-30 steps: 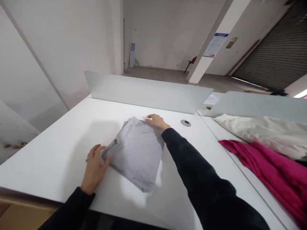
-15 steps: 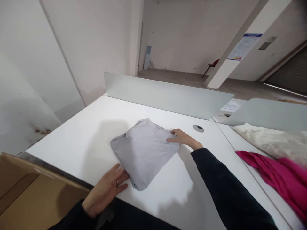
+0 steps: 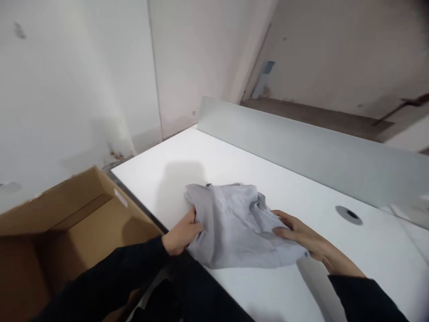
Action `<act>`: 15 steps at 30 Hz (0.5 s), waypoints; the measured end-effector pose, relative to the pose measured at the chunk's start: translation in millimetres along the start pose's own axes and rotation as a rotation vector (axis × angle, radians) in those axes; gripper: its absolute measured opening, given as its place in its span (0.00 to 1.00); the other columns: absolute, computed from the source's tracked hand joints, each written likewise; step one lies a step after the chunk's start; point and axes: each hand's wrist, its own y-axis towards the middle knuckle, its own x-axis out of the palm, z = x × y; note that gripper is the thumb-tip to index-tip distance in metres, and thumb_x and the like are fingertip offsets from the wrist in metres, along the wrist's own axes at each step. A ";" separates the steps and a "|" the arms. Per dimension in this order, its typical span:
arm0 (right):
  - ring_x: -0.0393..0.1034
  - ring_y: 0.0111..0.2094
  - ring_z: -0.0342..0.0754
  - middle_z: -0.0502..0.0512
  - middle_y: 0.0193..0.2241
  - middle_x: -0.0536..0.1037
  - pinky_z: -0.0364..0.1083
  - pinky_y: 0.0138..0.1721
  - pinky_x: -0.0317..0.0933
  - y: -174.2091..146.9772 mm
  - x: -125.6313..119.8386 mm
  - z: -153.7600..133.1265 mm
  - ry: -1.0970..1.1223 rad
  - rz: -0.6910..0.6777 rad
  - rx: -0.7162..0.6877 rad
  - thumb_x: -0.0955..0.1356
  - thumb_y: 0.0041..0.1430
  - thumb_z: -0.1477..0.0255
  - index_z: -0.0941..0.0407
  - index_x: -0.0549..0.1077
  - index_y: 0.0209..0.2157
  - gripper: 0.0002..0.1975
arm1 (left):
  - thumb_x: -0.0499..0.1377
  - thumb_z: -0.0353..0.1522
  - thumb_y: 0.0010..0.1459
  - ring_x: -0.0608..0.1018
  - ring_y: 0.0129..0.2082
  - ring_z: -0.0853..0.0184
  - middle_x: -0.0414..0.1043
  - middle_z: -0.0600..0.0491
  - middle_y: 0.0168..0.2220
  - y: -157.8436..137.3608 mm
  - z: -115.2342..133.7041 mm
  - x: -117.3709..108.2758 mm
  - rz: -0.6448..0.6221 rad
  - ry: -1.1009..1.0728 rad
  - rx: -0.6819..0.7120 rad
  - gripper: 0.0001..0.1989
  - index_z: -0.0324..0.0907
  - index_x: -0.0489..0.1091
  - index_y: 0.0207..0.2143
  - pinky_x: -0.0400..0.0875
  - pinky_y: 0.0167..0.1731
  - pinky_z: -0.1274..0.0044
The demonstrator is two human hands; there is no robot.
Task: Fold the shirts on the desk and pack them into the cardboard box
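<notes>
folded pale-grey cloth [image 3: 234, 228]: long axis spans my left grip [image 3: 182, 233] to right grip [image 3: 300, 233] | both pinching it | left nearer open brown cardboard box [image 3: 80, 190]

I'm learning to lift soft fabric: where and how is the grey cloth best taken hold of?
The grey cloth is probably best pinched at its opposite side edges, from left and right: it is wide, limp and loosely layered, so a single-edge grip would likely let it droop. The left hand and right hand hold those sides.

Both sleeves [image 3: 115, 270] are long and near-black; the cuffs [image 3: 348, 282] look plain.
</notes>
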 end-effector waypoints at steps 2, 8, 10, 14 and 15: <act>0.72 0.39 0.53 0.56 0.37 0.76 0.46 0.35 0.65 6.4 14.7 -17.5 -0.001 -0.012 -0.050 0.72 0.47 0.59 0.54 0.65 0.52 0.31 | 0.52 0.23 0.44 0.69 0.54 0.58 0.65 0.46 0.58 -17.8 11.1 -17.2 0.015 0.028 0.021 0.38 0.39 0.56 0.61 0.62 0.55 0.67; 0.68 0.29 0.47 0.51 0.31 0.73 0.42 0.27 0.59 38.1 92.9 -115.0 -0.066 -0.118 -0.246 0.72 0.46 0.61 0.53 0.67 0.49 0.28 | 0.57 0.31 0.49 0.73 0.48 0.58 0.70 0.48 0.53 -109.1 46.4 -83.9 0.281 0.100 0.054 0.33 0.42 0.60 0.60 0.67 0.51 0.68; 0.67 0.29 0.46 0.50 0.30 0.73 0.42 0.27 0.59 47.3 131.4 -152.9 -0.106 -0.196 -0.318 0.71 0.46 0.62 0.53 0.67 0.49 0.27 | 0.60 0.34 0.49 0.74 0.47 0.58 0.72 0.48 0.51 -147.3 53.1 -105.6 0.441 0.139 0.051 0.32 0.43 0.62 0.58 0.68 0.50 0.68; 0.67 0.31 0.47 0.51 0.33 0.73 0.43 0.30 0.58 69.0 219.1 -205.4 -0.285 -0.354 -0.532 0.67 0.48 0.68 0.54 0.67 0.49 0.23 | 0.62 0.38 0.48 0.76 0.44 0.57 0.75 0.48 0.47 -209.9 39.6 -148.1 0.749 0.149 -0.023 0.32 0.43 0.63 0.57 0.71 0.45 0.70; 0.67 0.32 0.47 0.51 0.33 0.73 0.43 0.31 0.58 76.3 241.7 -210.6 -0.356 -0.368 -0.587 0.66 0.48 0.70 0.54 0.67 0.49 0.23 | 0.62 0.38 0.48 0.77 0.44 0.57 0.75 0.48 0.47 -219.4 28.9 -159.6 0.795 0.146 -0.036 0.32 0.42 0.63 0.57 0.71 0.45 0.70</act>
